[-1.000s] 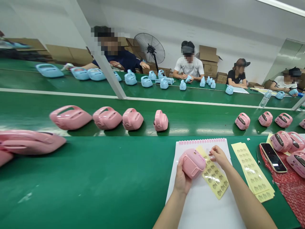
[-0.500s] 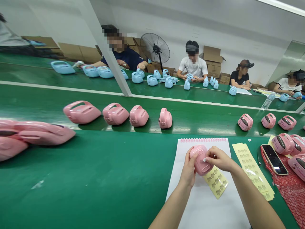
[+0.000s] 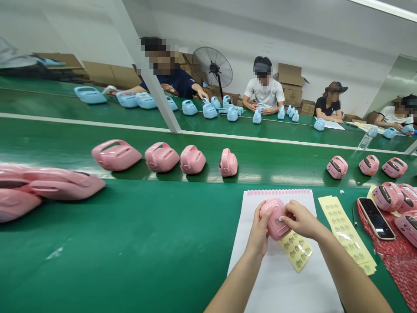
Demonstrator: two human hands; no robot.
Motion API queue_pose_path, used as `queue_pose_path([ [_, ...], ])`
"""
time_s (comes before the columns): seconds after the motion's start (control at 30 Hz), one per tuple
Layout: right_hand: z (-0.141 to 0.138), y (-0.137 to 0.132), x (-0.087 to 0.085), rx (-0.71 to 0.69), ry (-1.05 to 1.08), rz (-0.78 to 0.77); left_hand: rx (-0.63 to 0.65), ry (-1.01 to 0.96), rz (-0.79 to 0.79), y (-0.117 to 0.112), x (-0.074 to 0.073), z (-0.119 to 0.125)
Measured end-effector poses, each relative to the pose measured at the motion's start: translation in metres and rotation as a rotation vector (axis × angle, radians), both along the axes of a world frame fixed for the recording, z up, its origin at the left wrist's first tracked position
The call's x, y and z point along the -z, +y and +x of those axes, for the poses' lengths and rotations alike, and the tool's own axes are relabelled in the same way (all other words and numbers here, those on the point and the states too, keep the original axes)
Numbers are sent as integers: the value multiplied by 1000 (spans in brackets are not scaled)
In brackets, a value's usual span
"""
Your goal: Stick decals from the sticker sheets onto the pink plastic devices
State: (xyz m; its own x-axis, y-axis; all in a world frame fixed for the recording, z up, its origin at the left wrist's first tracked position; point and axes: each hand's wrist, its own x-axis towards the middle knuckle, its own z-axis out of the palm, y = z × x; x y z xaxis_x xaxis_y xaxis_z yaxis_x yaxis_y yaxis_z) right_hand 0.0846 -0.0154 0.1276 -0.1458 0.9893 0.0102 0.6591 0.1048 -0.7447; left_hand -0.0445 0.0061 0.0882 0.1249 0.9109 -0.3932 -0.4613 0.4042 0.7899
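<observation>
My left hand (image 3: 259, 230) is closed around a pink plastic casing (image 3: 275, 208), a rounded body whose flat, ridged face is turned up. Against that face rest the bent, pinched fingertips of my right hand (image 3: 299, 218); whatever is between them is too small to make out. A small dark mark shows on the casing beside the thumb. Under my hands lies a yellow sticker sheet (image 3: 298, 256) printed with rows of dark marks. It rests on a white spiral-bound pad (image 3: 254, 282) with pink rings.
More sticker sheets (image 3: 347, 230), a phone (image 3: 376, 218) and red bubble wrap (image 3: 395, 269) lie to the right. Pink casings with handles (image 3: 162, 157) line the green belt. Others are piled at left (image 3: 65, 182). Across it, several people handle blue casings (image 3: 210, 111); a bottle (image 3: 368, 138) stands there.
The view has shifted slightly. My hands stay at the pink casing almost unmoved, the right fingertips still against its face. Across the belt, a co-worker's hand has moved to the right among blue casings.
</observation>
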Motion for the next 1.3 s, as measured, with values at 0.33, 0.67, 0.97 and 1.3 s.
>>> queue_pose_path([
  [0.33,-14,-5,11,-3,-280,208,65,-45,59,-6,6,-6],
  [0.67,11,31,52,265,52,22,-114,-589,-69,14,39,-43],
  [0.97,-20,59,82,209,-185,-86,-30,-750,-8,23,70,-57],
  [1.3,54,61,77,587,-163,52,20,-346,-6,10,63,-34],
])
